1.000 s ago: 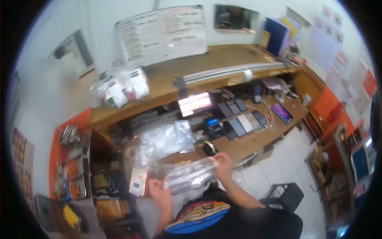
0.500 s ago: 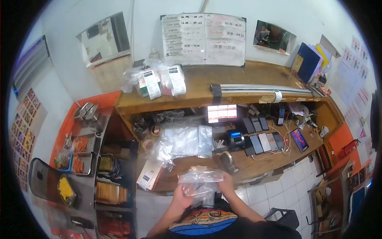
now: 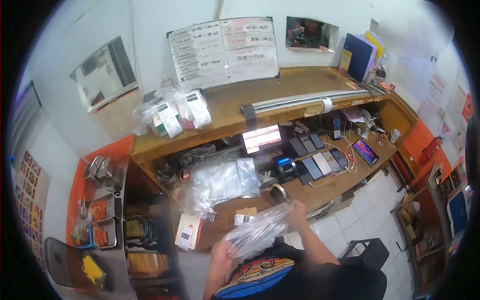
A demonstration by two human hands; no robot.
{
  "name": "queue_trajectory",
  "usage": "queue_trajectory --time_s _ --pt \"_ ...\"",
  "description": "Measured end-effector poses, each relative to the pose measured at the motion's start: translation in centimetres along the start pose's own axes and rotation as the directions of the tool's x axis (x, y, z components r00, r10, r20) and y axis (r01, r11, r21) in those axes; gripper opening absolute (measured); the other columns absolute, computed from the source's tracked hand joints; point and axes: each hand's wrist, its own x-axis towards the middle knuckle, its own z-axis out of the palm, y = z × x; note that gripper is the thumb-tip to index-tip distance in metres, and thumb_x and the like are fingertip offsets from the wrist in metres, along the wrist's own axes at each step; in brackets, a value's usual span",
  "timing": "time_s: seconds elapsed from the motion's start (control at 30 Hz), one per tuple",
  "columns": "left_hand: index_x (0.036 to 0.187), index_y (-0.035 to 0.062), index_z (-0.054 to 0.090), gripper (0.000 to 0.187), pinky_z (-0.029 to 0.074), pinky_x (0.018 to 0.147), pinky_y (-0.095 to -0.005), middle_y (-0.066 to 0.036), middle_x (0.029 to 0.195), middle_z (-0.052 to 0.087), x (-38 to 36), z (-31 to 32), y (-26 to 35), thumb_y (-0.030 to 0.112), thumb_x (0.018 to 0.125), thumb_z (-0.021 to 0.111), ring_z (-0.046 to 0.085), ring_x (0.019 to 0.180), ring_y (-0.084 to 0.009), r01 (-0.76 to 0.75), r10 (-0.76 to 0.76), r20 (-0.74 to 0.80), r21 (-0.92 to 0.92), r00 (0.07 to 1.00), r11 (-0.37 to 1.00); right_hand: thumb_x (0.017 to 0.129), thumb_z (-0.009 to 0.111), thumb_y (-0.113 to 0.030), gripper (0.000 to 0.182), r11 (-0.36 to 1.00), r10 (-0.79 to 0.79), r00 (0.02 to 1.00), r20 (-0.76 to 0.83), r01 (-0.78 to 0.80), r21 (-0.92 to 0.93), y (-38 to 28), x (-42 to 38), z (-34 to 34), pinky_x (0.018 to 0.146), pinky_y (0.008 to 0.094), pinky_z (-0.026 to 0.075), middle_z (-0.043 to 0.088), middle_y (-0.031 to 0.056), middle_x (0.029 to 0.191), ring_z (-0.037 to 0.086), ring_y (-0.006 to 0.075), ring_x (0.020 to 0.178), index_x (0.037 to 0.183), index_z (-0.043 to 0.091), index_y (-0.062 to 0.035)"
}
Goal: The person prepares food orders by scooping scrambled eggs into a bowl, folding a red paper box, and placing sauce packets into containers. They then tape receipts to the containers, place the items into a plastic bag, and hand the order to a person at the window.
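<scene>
A clear plastic bag stretches between my two hands in front of my body. My left hand is closed on its lower left end. Its upper right end is held by my right hand, whose fingers are partly hidden. Just beyond the bag, a small brown packet with a white label lies near the counter's front edge. A white and red box stands left of it. Close to my right hand is a dark roll in a holder, probably tape. Flat clear bags lie piled behind.
The wooden counter carries a blue-lit device, several phones, cables and a tablet. Two bagged orders with receipts sit on the upper shelf. Food trays stand at left. A person shows through the wall opening.
My view has turned and tilted. The plastic bag, bunched between my hands before, is now drawn out at a slant, with my right hand higher. The labelled packet has come into view.
</scene>
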Motion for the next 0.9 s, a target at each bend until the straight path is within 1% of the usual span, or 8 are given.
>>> queue_trajectory --time_s 0.1,0.23,0.4,0.5,0.57,0.7,0.8,0.9 --pt "0.069 0.0141 0.045 0.026 0.025 0.045 -0.0254 0.004 0.056 0.035 -1.2 -0.8 0.1 0.017 0.092 0.058 0.032 0.047 -0.0074 0.026 -0.034 0.092 0.08 0.995 0.996 0.081 0.076 -0.021 0.041 0.994 0.073 0.995 0.067 -0.078 0.076 0.6 1.1 -1.2 0.051 0.0329 0.035 0.043 -0.001 0.057 0.039 0.0108 0.058 0.06 0.043 -0.0069" --pt "0.078 0.0061 0.052 0.013 0.04 0.057 -0.0297 -0.002 0.065 0.049 -1.5 -0.6 0.3 0.004 0.08 0.065 0.049 0.06 -0.0164 -0.251 0.368 -0.006 0.722 0.93 0.645 0.081 0.075 -0.025 0.041 0.999 0.025 1.0 0.009 -0.025 0.026 -3.7 0.1 0.4 0.053 0.0354 0.037 0.046 0.0029 0.059 0.042 0.0137 0.059 0.062 0.045 -0.0061" --pt "0.09 0.0015 0.057 0.03 0.046 0.067 -0.0333 -0.007 0.077 0.058 2.5 -8.9 1.3 0.006 0.068 0.076 0.055 0.069 -0.0237 -0.094 0.768 -0.161 0.956 0.62 0.276 0.081 0.074 -0.036 0.043 0.998 0.04 0.999 0.037 -0.038 -0.046 -5.2 -0.4 2.8 0.058 0.0392 0.041 0.051 0.0094 0.063 0.05 0.0176 0.063 0.068 0.05 -0.0037" --pt "0.098 0.0037 0.062 0.033 0.049 0.076 -0.0373 -0.013 0.082 0.061 0.1 -1.4 4.2 0.006 0.068 0.073 0.059 0.075 -0.0318 0.243 0.914 0.352 0.886 0.199 -0.394 0.08 0.076 -0.033 0.041 0.971 0.146 0.946 0.291 -0.193 0.141 -9.1 -1.2 3.9 0.057 0.035 0.04 0.051 0.0071 0.064 0.05 0.0135 0.064 0.067 0.048 -0.0062" --pt "0.102 0.0029 0.063 0.032 0.049 0.078 -0.0404 -0.014 0.08 0.061 1.2 0.4 4.5 0.007 0.07 0.07 0.059 0.076 -0.0352 -0.131 0.801 0.503 0.863 0.326 -0.488 0.079 0.078 -0.03 0.039 0.997 -0.012 0.895 0.447 -0.026 0.078 -8.9 -1.0 5.5 0.057 0.0315 0.04 0.051 0.0042 0.065 0.049 0.0108 0.065 0.068 0.049 -0.0071" --pt "0.1 0.001 0.062 0.026 0.048 0.079 -0.0434 -0.016 0.083 0.062 4.6 -2.0 2.2 0.007 0.075 0.066 0.06 0.081 -0.0363 -0.466 0.518 0.361 0.881 0.776 0.085 0.076 0.082 -0.021 0.032 0.949 -0.261 0.74 0.62 0.081 0.304 -9.0 -1.0 7.6 0.058 0.0259 0.04 0.053 -0.0017 0.071 0.05 0.0079 0.067 0.078 0.053 -0.0074" --pt "0.093 -0.0016 0.061 0.017 0.047 0.076 -0.0426 -0.018 0.083 0.063 5.3 -5.3 2.7 0.006 0.077 0.062 0.06 0.081 -0.0357 -0.273 0.663 0.21 0.962 0.719 -0.009 0.074 0.083 -0.015 0.034 0.908 -0.274 0.758 0.592 0.002 0.418 -9.5 0.0 7.5 0.062 0.0243 0.043 0.054 -0.0047 0.077 0.052 0.0083 0.07 0.092 0.055 -0.0067" --pt "0.085 -0.002 0.06 0.008 0.046 0.072 -0.0382 -0.015 0.078 0.061 3.9 -9.2 4.3 0.003 0.079 0.057 0.058 0.076 -0.0278 -0.26 0.799 -0.002 0.945 0.602 0.198 0.072 0.084 -0.016 0.044 0.902 -0.244 0.762 0.6 -0.05 0.43 -6.4 0.9 8.8 0.085 0.0269 0.044 0.058 0.0029 0.104 0.056 0.0142 0.098 0.104 0.055 -0.0057"
